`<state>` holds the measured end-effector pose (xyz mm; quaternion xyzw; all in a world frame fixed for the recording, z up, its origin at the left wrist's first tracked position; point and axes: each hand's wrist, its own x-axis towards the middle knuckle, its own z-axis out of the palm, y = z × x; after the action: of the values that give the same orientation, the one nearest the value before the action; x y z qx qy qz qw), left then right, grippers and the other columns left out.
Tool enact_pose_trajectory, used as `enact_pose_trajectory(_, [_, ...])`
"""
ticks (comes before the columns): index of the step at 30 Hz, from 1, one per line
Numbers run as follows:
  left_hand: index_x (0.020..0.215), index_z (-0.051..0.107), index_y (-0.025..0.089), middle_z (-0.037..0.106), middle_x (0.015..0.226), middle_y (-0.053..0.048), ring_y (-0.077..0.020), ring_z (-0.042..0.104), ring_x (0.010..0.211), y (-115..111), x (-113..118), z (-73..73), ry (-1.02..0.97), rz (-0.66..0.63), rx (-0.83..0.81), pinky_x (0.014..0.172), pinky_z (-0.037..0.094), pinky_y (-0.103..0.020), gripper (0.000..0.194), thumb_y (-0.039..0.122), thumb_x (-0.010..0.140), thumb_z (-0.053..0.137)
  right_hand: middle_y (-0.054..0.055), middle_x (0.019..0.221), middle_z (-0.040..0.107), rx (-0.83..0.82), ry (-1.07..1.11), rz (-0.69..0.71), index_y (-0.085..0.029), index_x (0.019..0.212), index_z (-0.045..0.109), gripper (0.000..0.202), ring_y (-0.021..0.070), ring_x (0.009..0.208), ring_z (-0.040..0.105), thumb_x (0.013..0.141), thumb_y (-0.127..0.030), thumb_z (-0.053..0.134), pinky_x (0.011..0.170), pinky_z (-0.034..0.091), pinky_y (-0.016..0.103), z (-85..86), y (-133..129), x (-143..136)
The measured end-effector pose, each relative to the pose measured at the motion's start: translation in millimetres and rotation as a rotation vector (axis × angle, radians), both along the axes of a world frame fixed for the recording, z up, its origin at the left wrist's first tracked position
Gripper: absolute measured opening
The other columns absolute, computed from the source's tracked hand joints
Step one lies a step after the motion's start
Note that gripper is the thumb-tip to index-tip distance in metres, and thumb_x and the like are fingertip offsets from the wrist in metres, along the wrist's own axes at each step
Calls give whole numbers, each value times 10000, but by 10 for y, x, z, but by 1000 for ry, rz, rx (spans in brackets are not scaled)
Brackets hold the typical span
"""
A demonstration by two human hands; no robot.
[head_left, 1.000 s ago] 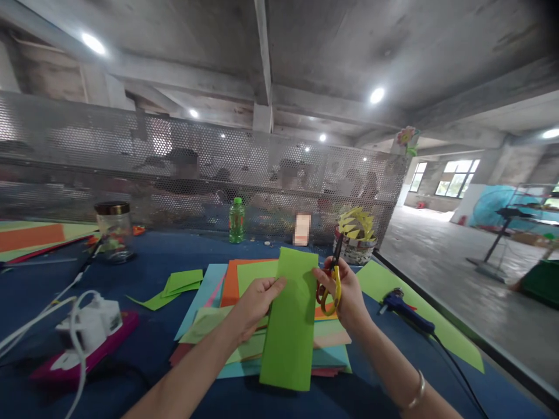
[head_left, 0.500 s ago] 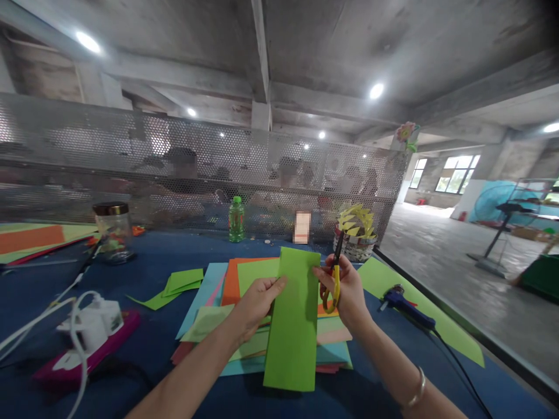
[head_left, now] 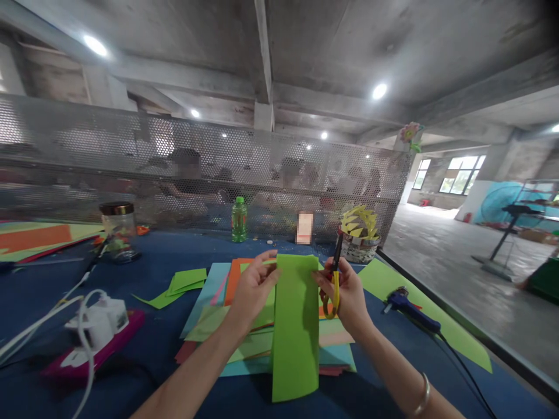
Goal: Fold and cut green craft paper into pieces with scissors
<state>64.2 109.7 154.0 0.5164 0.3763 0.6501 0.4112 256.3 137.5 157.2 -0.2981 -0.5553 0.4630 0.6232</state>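
Note:
A long strip of green paper (head_left: 296, 331) hangs upright in front of me, over a stack of coloured paper (head_left: 207, 311). My left hand (head_left: 257, 285) pinches its upper left edge between thumb and fingers. At the upper right edge, my right hand (head_left: 347, 291) grips the strip with thumb and fingertips. That same hand also carries yellow-handled scissors (head_left: 335, 288), their dark blades pointing up. Several small green paper pieces (head_left: 187, 282) lie left of the stack.
At the right lie a blue glue gun (head_left: 413, 309) and a larger green sheet (head_left: 463, 343). Behind stand a green bottle (head_left: 239, 220), a basket (head_left: 358, 247) and a jar (head_left: 120, 233). A magenta power strip (head_left: 131, 329) with white plugs sits left. A perforated metal screen (head_left: 209, 139) borders the table.
My left hand has slid up to the strip's upper left edge. The strip's lower end has shifted slightly right and bows a little. The scissors stay in my right hand.

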Motion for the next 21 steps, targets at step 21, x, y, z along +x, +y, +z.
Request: enact_pose_trajectory(21, [752,621,181,585,728,31,-97,519,663,-62,-1,68,128,246,148,627,419,-204,197,349,765,723,-91,612,560,43,-13,4,-231,840,494,418,62,456,452,627,-279,851,428,406,177,80,-138,-45])
